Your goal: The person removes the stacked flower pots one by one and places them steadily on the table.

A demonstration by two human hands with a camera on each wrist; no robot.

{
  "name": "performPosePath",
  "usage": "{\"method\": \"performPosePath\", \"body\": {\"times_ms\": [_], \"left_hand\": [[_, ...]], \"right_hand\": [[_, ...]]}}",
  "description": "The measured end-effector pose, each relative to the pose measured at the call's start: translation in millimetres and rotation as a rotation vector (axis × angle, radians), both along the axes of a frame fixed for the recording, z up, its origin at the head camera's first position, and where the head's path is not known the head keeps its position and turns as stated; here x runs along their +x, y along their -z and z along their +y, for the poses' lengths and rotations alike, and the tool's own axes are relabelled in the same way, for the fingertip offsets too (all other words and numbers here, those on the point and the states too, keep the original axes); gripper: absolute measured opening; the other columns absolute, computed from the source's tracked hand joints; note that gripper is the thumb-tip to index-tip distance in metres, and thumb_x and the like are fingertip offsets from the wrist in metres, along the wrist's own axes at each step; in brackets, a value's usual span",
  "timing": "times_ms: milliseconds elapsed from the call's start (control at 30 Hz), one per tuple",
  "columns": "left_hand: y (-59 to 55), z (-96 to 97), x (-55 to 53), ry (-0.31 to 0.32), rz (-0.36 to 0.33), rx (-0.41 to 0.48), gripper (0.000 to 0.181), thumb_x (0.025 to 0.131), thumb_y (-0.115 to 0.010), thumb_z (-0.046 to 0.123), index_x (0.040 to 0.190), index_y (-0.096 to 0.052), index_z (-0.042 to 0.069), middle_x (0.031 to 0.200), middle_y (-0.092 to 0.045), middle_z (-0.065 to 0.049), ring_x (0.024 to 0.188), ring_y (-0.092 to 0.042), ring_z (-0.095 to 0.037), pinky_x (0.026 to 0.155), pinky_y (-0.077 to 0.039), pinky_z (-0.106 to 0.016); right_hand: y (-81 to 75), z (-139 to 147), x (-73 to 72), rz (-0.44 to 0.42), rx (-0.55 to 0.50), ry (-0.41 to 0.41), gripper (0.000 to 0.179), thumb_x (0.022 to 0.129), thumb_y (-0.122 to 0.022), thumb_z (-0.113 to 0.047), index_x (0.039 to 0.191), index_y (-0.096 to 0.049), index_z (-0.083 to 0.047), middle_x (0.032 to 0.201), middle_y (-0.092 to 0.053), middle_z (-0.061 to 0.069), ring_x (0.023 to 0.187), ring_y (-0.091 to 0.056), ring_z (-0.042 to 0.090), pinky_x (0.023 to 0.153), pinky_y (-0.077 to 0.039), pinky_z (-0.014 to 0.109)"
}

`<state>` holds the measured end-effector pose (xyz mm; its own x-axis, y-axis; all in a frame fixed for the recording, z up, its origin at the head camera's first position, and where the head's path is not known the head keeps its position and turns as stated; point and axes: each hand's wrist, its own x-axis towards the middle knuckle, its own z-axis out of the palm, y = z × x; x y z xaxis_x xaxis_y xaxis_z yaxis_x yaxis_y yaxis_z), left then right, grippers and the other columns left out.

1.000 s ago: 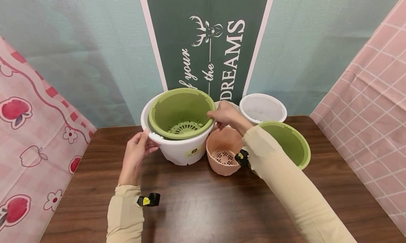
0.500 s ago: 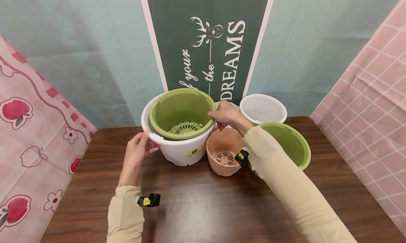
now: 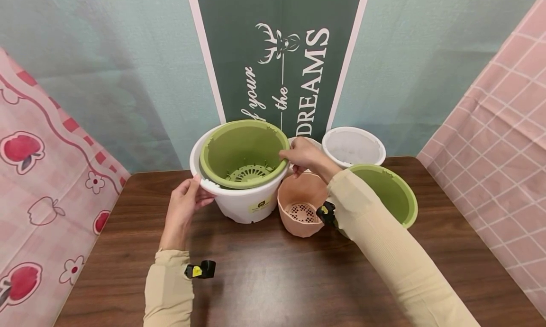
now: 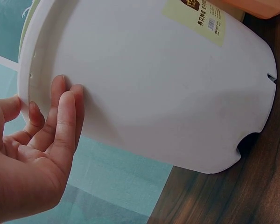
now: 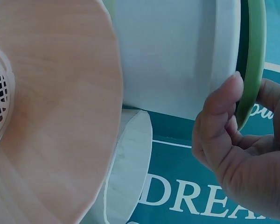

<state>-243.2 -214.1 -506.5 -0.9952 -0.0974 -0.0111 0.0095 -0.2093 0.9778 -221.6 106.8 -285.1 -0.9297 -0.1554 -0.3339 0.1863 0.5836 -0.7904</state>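
Note:
A green flowerpot (image 3: 243,151) with a slotted bottom sits tilted inside a large white flowerpot (image 3: 245,206), its rim standing above the white one on the right. My left hand (image 3: 185,201) holds the white pot's rim at the left, thumb on the edge and fingers under it against the wall (image 4: 144,93). With thumb and fingers, my right hand (image 3: 304,154) pinches the green pot's rim (image 5: 254,65) on its right side. Just below that hand stands a peach flowerpot (image 3: 300,225) with a perforated bottom.
Behind the right hand is a pale pot (image 3: 316,143), mostly hidden. Further right stand another white pot (image 3: 354,147) and a second green pot (image 3: 390,194), partly covered by the right sleeve. Fabric hangs behind the wooden table (image 3: 256,279) and along both sides.

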Motion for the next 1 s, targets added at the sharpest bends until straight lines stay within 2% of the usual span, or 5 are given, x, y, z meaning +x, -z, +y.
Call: {"method": "performPosePath", "body": {"times_ms": [300, 467, 667, 900, 1000], "left_hand": [[-138.1, 45.5, 80.3, 0.058, -0.068, -0.023, 0.027, 0.096, -0.047, 0.028, 0.088, -0.053, 0.004, 0.069, -0.065, -0.002, 0.068, -0.065, -0.013, 0.065, -0.055, -0.026], [-162.0, 53.8, 91.1, 0.022, -0.156, -0.053, 0.023, 0.098, -0.043, 0.023, 0.085, -0.05, 0.006, 0.064, -0.062, 0.003, 0.065, -0.063, -0.009, 0.066, -0.054, -0.024], [-137.0, 45.0, 79.5, 0.057, -0.054, 0.007, 0.025, 0.096, -0.048, 0.026, 0.085, -0.055, 0.005, 0.069, -0.065, -0.003, 0.068, -0.065, -0.014, 0.064, -0.055, -0.027], [-14.4, 1.8, 8.2, 0.052, 0.018, 0.039, 0.042, 0.088, -0.057, 0.041, 0.102, -0.058, 0.002, 0.088, -0.065, -0.021, 0.082, -0.065, -0.032, 0.068, -0.054, -0.04], [4.5, -2.8, -3.7, 0.018, 0.011, 0.037, 0.048, 0.086, -0.06, 0.044, 0.104, -0.056, 0.0, 0.09, -0.064, -0.025, 0.084, -0.064, -0.037, 0.068, -0.054, -0.044]], "right_hand": [[-2.3, 0.7, -0.1, 0.0, 0.04, -0.023, 0.017, 0.083, -0.054, -0.01, 0.069, -0.051, -0.003, 0.045, -0.038, 0.0, 0.035, -0.038, 0.01, 0.036, -0.037, 0.019], [-3.6, 0.9, 0.6, -0.012, 0.036, -0.023, 0.016, 0.082, -0.054, -0.009, 0.068, -0.051, -0.003, 0.043, -0.036, -0.001, 0.035, -0.037, 0.01, 0.035, -0.034, 0.019], [-4.0, 0.3, 1.0, -0.024, 0.005, -0.003, 0.014, 0.081, -0.054, -0.008, 0.069, -0.055, 0.0, 0.044, -0.038, 0.0, 0.034, -0.039, 0.01, 0.035, -0.035, 0.019], [-3.4, 0.7, -1.1, -0.049, -0.032, 0.039, 0.015, 0.082, -0.055, -0.007, 0.072, -0.057, 0.003, 0.048, -0.047, 0.004, 0.034, -0.044, 0.009, 0.036, -0.043, 0.02], [-3.2, 0.2, -1.7, -0.065, -0.063, 0.058, 0.015, 0.083, -0.054, -0.006, 0.073, -0.057, 0.005, 0.051, -0.049, 0.006, 0.035, -0.045, 0.01, 0.037, -0.045, 0.021]]}}
